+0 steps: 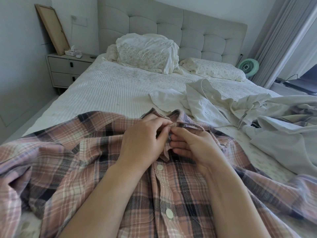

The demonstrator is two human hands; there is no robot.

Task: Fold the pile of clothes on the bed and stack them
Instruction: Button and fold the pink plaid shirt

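Fingers of left hand (143,134) & right hand (190,145) pinch plaid shirt (85,160) placket edges nr collar.

You face a grey tufted headboard (171,26) against a pale wall. Left of it stands a two-drawer nightstand (66,70) with a framed board (52,29) leaning behind; right of it sit a green fan (247,67) and grey curtains (281,40).

Before us a shirt (103,160) lies spread on the bed (111,86); a clothes pile (240,107) sits to its right, pillows (147,52) behind at the headboard (171,26), a nightstand (66,69) left of the bed.
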